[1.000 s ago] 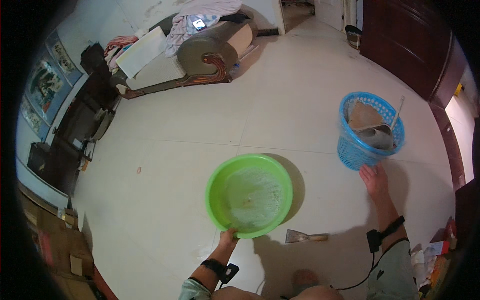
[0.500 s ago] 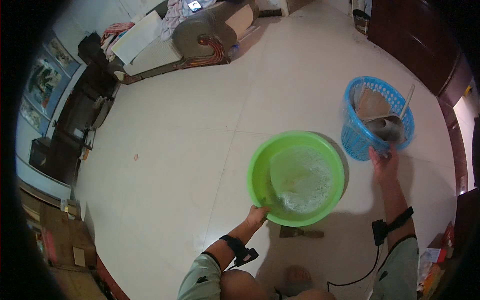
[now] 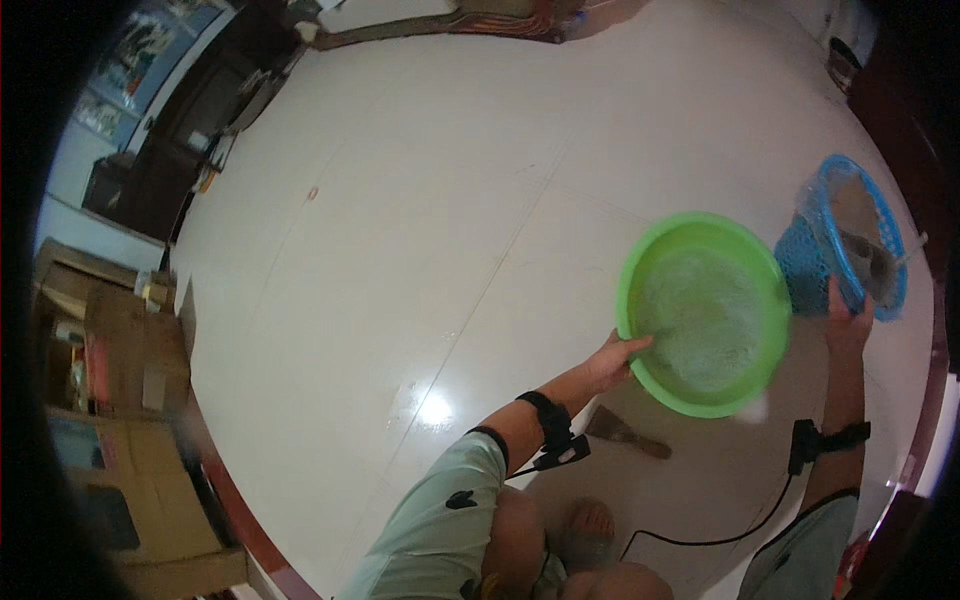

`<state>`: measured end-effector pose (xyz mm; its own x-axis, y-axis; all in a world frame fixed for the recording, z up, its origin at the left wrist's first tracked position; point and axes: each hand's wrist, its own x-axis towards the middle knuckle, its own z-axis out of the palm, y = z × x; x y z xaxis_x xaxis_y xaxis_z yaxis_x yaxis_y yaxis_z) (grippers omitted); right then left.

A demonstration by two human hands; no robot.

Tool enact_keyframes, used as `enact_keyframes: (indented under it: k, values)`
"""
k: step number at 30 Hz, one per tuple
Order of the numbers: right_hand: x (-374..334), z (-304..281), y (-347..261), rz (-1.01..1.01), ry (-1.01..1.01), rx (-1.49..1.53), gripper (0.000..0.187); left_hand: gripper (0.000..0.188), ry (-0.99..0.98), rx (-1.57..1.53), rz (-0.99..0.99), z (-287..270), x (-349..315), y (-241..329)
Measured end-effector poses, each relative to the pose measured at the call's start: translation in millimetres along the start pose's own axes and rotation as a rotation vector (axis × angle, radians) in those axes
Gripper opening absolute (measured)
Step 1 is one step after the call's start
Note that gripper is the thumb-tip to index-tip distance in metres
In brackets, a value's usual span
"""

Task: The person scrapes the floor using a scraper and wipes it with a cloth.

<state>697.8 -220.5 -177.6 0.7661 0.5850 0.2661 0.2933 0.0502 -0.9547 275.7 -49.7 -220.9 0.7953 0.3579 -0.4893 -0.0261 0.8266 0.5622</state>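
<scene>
Green basin (image 3: 705, 312): round plastic, standing on the pale tiled floor (image 3: 400, 250) right of centre, holding shallow cloudy water. Gripped at its near-left rim by the left hand (image 3: 615, 360), fingers curled over the lip and thumb outside. Just right of it, almost touching, a blue mesh basket (image 3: 845, 250) with brownish items and a thin stick inside. Right hand (image 3: 848, 315) raised against the basket's near rim, fingers pointing up at the mesh; whether clamped on it or only laid there cannot be told.

Step in hand, by the look of it: steadying or shifting basin and basket together. Calls for a level, slow pull on the rim, since the water sits close to the far lip and could slop out with a tilt.

A flat scraper with a wooden handle (image 3: 625, 432) lying on the tiles just near of the basin, between it and a bare foot (image 3: 590, 525). Wide open floor to the left and far side; dark furniture (image 3: 170, 170) and cardboard boxes (image 3: 110, 400) well apart at the left edge. Tightest on the right, with dark woodwork just behind the basket.
</scene>
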Motion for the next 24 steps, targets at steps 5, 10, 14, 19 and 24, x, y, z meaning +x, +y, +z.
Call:
enact_keyframes:
  k: [5,10,14,19,24]
  values:
    - [-52.2,58.2,-20.4,0.041,0.020,-0.013,0.042,0.058,0.187,0.845,-0.129,-10.1,-31.6,50.1]
    - [-134.5,129.4,-75.2,0.677,-0.300,0.530,0.041,0.052,0.251,0.723,0.171,-80.2,-107.2,111.0]
    - [-174.9,185.7,-106.5,0.752,-0.713,0.269,0.041,0.050,0.710,1.002,0.201,-141.9,-243.8,140.4]
    - [-174.9,238.1,-123.8,0.703,-0.918,0.078,0.043,0.045,1.354,0.946,0.140,-179.5,-473.3,73.0]
    - [-163.8,275.9,-134.1,0.623,-1.169,-0.011,0.055,0.037,2.097,0.497,-0.260,-174.1,-677.6,-165.4]
